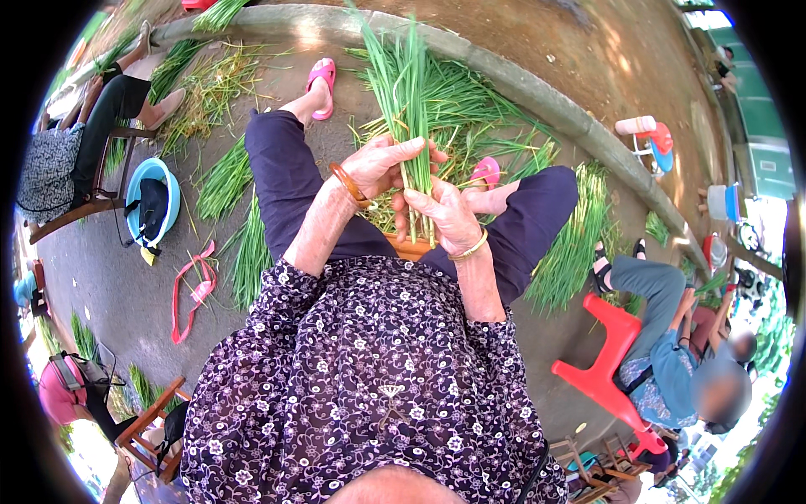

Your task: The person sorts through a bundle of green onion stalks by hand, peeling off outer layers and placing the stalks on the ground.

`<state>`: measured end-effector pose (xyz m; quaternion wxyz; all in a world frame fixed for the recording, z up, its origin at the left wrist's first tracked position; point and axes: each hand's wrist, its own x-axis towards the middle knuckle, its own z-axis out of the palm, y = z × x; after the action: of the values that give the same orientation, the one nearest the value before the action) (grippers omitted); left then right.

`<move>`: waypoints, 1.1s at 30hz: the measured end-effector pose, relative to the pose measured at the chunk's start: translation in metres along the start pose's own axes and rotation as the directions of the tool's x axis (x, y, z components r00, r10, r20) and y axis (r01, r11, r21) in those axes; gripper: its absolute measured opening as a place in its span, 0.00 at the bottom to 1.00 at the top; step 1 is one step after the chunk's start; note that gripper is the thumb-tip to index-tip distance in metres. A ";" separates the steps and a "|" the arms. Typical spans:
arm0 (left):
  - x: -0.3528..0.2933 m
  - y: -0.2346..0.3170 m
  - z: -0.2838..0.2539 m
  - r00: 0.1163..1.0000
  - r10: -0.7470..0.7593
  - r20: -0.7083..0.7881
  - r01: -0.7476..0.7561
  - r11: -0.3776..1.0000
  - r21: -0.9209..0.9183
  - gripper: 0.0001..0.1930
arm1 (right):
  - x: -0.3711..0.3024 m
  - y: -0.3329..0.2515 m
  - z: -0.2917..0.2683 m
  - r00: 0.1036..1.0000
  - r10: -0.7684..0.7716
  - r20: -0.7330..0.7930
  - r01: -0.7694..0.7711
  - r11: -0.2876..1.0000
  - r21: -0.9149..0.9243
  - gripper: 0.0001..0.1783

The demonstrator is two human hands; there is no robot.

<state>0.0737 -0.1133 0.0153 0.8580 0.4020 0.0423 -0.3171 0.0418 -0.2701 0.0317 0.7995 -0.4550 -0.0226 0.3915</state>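
A bunch of long, thin green stalks point(401, 84), which look like chives, stands between my hands over my lap, leafy tips pointing away and pale ends toward me. My left hand point(378, 170) grips it from the left side, thumb across the front. Lower down, my right hand point(445, 217) closes round the pale ends from the right. Some fingers of both hands are hidden behind the stalks. Just beyond lies a loose heap of the same stalks point(474, 99) on the ground, partly between my feet.
More green piles lie left point(227, 181) and right point(579, 239) of my legs. At left are a blue basin point(172, 202) holding a black bag and a red strap point(189, 302). A red plastic stool point(604, 353) stands right, beside a seated person. A concrete kerb point(504, 74) curves beyond.
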 end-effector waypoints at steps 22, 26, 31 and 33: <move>-0.010 0.000 -0.009 0.951 -0.191 -0.244 0.255 0.929 0.267 0.11 | -0.004 0.020 -0.024 0.989 0.049 -0.137 -0.009 0.960 0.278 0.10; -0.014 0.006 -0.013 0.934 -0.073 -0.350 0.290 0.726 0.624 0.10 | -0.003 0.026 -0.030 0.987 0.069 -0.144 -0.018 0.944 0.330 0.09; -0.026 0.024 -0.010 0.915 0.024 -0.403 0.186 0.861 0.473 0.08 | -0.001 0.031 -0.041 0.971 0.004 -0.240 0.098 0.907 0.409 0.06; -0.029 0.030 -0.014 0.909 0.021 -0.417 0.123 0.941 0.315 0.08 | 0.000 0.033 -0.046 0.963 -0.037 -0.267 0.158 0.881 0.447 0.06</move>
<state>0.0705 -0.0744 0.0356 0.7398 0.5984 0.1794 -0.2498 0.0399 -0.2930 -0.0202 0.9001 -0.2948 0.1497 0.2837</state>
